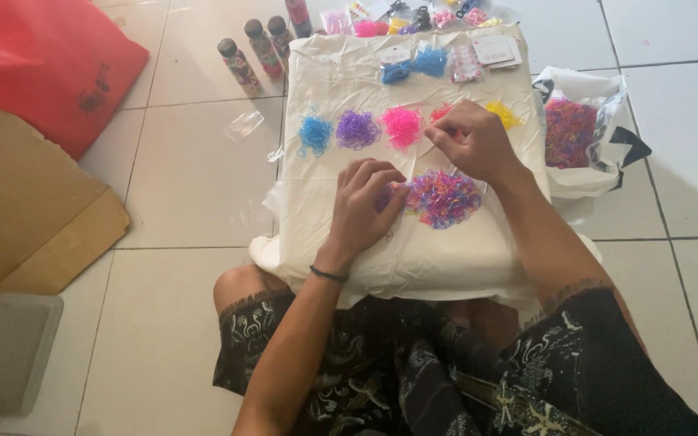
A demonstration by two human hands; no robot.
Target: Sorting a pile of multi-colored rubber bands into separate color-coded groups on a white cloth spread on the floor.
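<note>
Sorting is best done singly: beside the mixed band heap, bands are pinched by left hand and right hand.

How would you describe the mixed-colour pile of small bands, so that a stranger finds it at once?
Look at the cream cloth on the tiled floor. Below its row of single-colour piles, the mixed pile lies alone, between the left hand and the right hand. Only this pile mixes pink, purple, blue and orange.
</note>
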